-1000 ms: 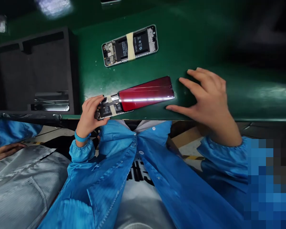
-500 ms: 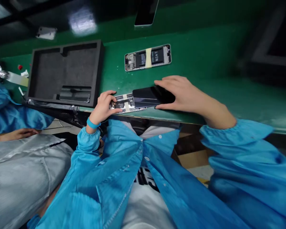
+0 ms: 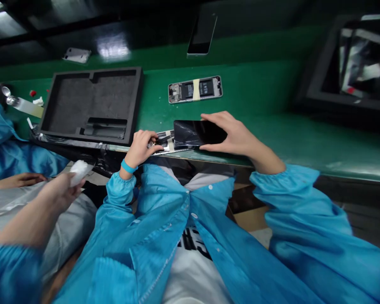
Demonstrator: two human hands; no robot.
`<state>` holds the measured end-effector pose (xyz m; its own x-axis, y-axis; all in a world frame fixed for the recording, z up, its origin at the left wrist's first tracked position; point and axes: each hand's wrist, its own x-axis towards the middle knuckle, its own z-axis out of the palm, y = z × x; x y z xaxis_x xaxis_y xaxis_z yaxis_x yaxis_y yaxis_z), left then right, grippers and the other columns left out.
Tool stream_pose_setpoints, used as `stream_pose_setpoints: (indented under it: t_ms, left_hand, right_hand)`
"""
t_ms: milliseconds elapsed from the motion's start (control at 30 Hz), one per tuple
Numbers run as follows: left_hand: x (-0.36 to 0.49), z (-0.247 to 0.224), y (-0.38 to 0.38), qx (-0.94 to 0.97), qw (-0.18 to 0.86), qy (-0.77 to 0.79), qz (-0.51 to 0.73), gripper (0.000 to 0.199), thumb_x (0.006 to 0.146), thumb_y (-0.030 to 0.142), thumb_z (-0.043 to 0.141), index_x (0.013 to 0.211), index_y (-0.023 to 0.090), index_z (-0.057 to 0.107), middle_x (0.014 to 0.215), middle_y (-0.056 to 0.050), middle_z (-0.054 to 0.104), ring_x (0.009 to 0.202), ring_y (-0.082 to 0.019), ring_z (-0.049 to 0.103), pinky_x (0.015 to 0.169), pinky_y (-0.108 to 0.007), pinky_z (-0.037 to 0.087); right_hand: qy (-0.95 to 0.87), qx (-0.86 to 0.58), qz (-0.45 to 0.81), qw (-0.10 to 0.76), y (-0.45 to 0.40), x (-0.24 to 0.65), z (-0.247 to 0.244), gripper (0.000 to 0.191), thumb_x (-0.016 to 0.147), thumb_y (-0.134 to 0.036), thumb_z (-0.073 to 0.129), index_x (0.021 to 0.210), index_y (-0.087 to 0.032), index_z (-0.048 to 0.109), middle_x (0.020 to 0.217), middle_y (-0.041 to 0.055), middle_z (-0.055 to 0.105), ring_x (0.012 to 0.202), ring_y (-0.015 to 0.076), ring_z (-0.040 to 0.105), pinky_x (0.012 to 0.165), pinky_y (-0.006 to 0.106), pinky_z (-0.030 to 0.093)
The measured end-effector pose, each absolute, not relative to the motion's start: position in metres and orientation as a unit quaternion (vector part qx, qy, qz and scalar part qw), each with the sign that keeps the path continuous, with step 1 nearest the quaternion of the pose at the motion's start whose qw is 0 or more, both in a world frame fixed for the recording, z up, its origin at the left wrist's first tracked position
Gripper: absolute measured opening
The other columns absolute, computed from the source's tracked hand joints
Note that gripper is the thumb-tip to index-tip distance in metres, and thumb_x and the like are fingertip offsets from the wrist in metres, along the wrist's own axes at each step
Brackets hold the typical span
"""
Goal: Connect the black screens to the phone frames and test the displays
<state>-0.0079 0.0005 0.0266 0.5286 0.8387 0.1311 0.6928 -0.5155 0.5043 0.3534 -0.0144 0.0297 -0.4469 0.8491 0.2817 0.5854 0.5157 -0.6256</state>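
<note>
The opened phone body (image 3: 166,143) is held at its near end by the left hand (image 3: 141,147), fingers curled over it. Just beyond, a black glass panel (image 3: 193,133) overlapping it is gripped by the right hand (image 3: 223,135), spread across its far end. A second opened phone (image 3: 195,89) lies farther off on the green bench (image 3: 256,99).

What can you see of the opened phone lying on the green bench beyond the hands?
The opened phone lies flat, insides up, on the green bench top, with nothing else touching it. A silvery frame holds a dark battery crossed by pale tape, with a circuit board at its left end.
</note>
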Motion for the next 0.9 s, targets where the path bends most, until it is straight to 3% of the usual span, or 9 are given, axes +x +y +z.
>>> stream_pose_setpoints:
  t_ms: [233,600,700,800,867,900]
  left_hand:
    - [-0.019,0.038,0.019,0.881,0.276,0.361,0.134,0.022,0.110,0.030,0.051,0.112,0.018,0.069,0.113,-0.010,0.068,0.108,-0.024,0.061,0.101,-0.039,0.048]
    - [-0.005,0.060,0.050,0.883,0.301,0.357,-0.033,0.015,0.103,0.021,0.057,0.101,0.016,0.071,0.105,-0.010,0.067,0.104,-0.024,0.066,0.101,-0.036,0.053]
    - [-0.008,0.069,0.041,0.875,0.337,0.332,0.102,0.027,0.105,0.033,0.060,0.125,0.017,0.070,0.123,-0.013,0.069,0.108,-0.023,0.069,0.104,-0.038,0.056]
    - [-0.004,0.076,0.013,0.828,0.322,0.308,0.339,0.053,0.108,0.050,0.059,0.155,0.027,0.054,0.156,-0.015,0.056,0.138,-0.029,0.062,0.117,-0.046,0.051]
    - [0.002,0.078,-0.006,0.807,0.327,0.288,0.398,0.059,0.106,0.058,0.063,0.159,0.033,0.051,0.159,-0.011,0.055,0.146,-0.031,0.057,0.118,-0.048,0.051]
    - [0.004,0.079,-0.013,0.800,0.341,0.291,0.399,0.059,0.104,0.060,0.065,0.156,0.033,0.054,0.153,-0.010,0.061,0.140,-0.030,0.062,0.114,-0.046,0.053]
  right_hand:
    - [-0.816,-0.442,0.243,0.281,-0.016,0.355,0.026,0.094,0.087,-0.072,0.078,0.164,-0.024,0.054,0.145,0.0155,0.066,0.132,0.0368,0.063,0.115,0.060,0.053]
    - [-0.818,-0.421,0.265,0.289,-0.012,0.358,0.029,0.090,0.086,-0.069,0.080,0.159,-0.021,0.060,0.142,0.0176,0.068,0.131,0.0374,0.064,0.114,0.059,0.055]
    - [-0.792,-0.432,0.305,0.305,-0.014,0.352,0.042,0.085,0.082,-0.068,0.084,0.153,-0.024,0.066,0.141,0.0155,0.069,0.132,0.0369,0.065,0.116,0.057,0.054]
    - [-0.754,-0.416,0.403,0.310,-0.012,0.335,0.062,0.072,0.081,-0.068,0.084,0.141,-0.028,0.075,0.140,0.0123,0.071,0.131,0.0353,0.067,0.118,0.054,0.053]
    - [-0.729,-0.373,0.497,0.286,-0.008,0.316,0.075,0.069,0.080,-0.073,0.083,0.131,-0.026,0.080,0.134,0.0115,0.074,0.126,0.0343,0.071,0.114,0.050,0.056]
    - [-0.718,-0.349,0.541,0.264,-0.005,0.304,0.081,0.069,0.079,-0.076,0.082,0.126,-0.025,0.083,0.128,0.0113,0.077,0.121,0.0337,0.073,0.110,0.048,0.059]
